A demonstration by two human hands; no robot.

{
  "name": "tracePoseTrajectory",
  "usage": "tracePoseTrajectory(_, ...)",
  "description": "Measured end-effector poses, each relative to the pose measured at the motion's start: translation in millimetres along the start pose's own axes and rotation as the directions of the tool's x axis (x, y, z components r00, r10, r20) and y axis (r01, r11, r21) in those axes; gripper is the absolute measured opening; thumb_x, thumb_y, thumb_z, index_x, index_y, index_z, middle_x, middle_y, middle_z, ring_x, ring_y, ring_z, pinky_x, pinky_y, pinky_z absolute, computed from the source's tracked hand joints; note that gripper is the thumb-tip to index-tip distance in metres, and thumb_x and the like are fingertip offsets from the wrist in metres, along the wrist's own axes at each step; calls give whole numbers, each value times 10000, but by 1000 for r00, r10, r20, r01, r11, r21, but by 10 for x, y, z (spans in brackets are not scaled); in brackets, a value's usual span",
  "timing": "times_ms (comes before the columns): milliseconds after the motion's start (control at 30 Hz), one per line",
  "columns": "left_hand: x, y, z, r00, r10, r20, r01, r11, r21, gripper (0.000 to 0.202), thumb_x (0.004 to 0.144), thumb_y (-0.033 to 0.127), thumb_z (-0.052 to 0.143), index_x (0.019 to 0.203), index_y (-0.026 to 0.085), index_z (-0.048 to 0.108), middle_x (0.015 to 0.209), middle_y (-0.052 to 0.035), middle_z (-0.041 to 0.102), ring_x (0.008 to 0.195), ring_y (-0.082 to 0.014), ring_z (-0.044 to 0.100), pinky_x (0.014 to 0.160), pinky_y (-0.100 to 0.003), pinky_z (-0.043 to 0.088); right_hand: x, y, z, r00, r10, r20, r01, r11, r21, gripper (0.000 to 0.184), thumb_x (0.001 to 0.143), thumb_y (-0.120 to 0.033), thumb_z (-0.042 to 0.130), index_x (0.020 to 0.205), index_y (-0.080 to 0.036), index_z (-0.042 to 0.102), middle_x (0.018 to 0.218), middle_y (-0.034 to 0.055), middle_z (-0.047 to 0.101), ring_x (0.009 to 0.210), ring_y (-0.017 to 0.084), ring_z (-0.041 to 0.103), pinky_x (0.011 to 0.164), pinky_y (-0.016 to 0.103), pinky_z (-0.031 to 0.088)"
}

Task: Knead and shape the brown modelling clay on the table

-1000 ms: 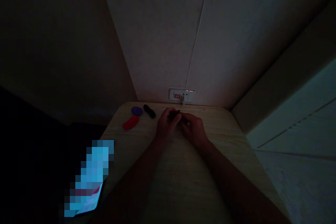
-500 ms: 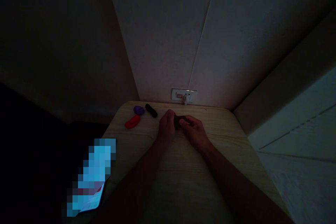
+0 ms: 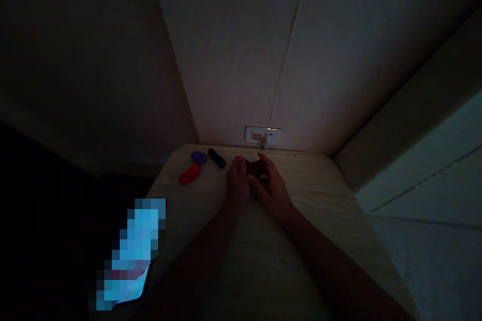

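Near the back of the table, both hands are together around a dark brown, soft-looking piece [image 3: 256,167], perhaps cloth; the dim light hides its exact kind. My left hand [image 3: 238,183] is closed on the piece's left end. On the other side, my right hand [image 3: 274,188] curves around the right part, thumb in front and fingers extended behind, with a gap showing between them. To the left lie three small lumps on the wood: a black elongated one [image 3: 216,158], a purple rounded one [image 3: 198,157] and a red oblong one [image 3: 190,174] with a crease.
The light wood table [image 3: 320,200] meets a pale wall with a socket plate [image 3: 263,135] and a plug in it. A lit device with a blurred screen [image 3: 135,241] lies at the table's left edge. White furniture [image 3: 422,175] stands on the right.
My right hand's fingers have straightened and spread further around the brown piece, and its thumb has moved left toward my left hand. The coloured lumps have not moved.
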State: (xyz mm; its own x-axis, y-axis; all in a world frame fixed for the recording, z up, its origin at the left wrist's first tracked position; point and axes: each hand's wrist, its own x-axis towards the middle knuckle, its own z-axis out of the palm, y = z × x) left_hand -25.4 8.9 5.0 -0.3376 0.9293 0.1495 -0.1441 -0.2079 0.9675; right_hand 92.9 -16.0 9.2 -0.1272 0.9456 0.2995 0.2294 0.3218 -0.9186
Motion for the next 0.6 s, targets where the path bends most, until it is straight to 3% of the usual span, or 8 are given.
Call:
tracePoseTrajectory(100,30,-19,-8,997,1,84,1,1000,-29,535,839,749,634,706,234,576,721,-3,530,718,-194,481,684,-306,400,47,2,-57,998,-45,36,50,982,-180,765,952,-460,639,1606,-200,340,1267,167,685,1018,280,690,929,455,553)
tracePoseTrajectory(233,72,11,-33,988,-4,156,6,1000,-12,408,858,577,697,688,213,628,697,-6,574,707,-187,510,665,-292,403,107,22,-114,995,-34,98,59,960,-274,714,941,-436,644,1561,-183,393,1186,156,740,1027,305,708,923,464,542)
tracePoseTrajectory(400,110,31,-63,993,-61,103,61,998,3,343,866,434,669,624,201,600,623,12,552,655,-162,495,641,-281,388,73,-63,-84,980,-56,189,86,984,-157,396,968,-389,598,1311,-191,589,1133,130,768,939,264,728,818,381,544)
tracePoseTrajectory(600,164,-31,-105,973,-228,-28,226,972,-61,417,832,551,645,632,218,495,573,52,455,542,-118,430,538,-260,357,23,-142,32,981,-66,182,69,998,-8,305,1002,-446,561,1160,-213,676,959,69,764,794,207,693,722,322,538)
